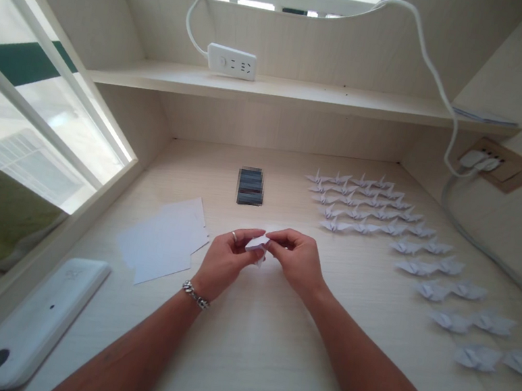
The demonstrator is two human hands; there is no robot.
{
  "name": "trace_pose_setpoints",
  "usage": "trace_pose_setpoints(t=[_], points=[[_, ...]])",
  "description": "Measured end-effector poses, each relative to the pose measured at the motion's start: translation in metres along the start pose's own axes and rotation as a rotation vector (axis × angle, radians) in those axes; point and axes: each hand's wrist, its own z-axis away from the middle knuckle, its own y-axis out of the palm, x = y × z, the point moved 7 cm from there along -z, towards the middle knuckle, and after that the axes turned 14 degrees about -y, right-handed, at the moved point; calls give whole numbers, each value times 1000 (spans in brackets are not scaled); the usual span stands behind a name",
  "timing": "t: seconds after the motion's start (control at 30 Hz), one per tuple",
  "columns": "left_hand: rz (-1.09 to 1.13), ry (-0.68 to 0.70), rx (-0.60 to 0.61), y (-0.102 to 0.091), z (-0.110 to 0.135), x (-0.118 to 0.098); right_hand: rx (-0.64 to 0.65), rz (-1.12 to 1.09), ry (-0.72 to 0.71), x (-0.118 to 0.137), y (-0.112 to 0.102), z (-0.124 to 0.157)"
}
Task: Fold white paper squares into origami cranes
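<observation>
A small piece of folded white paper (257, 243) is held between my two hands, just above the middle of the desk. My left hand (226, 258) pinches it from the left, with a ring on one finger and a chain bracelet at the wrist. From the other side, the thumb and forefinger of my right hand (299, 260) grip its right edge. Part of the paper is covered by my fingers. Several paper cranes (357, 202) stand in rows at the right of the desk, and more folded white pieces (450, 320) run toward the front right.
White paper sheets (163, 239) lie left of my hands. Behind them rests a dark, blurred rectangular object (250, 186). A long white device (34, 324) lies at the left edge. A power strip (232, 62) sits on the shelf; its cable (429, 57) reaches the wall outlet (503, 166).
</observation>
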Motion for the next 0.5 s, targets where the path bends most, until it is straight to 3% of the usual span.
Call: trace_pose_setpoints(t=[0.27, 0.4, 0.5], points=[[23, 17, -7, -1, -2, 1, -1, -69, 51, -12, 0, -1], [32, 36, -114, -10, -4, 0, 8, -3, 35, -9, 3, 2], [66, 69, -176, -17, -6, 0, 86, -21, 65, -9, 13, 6]])
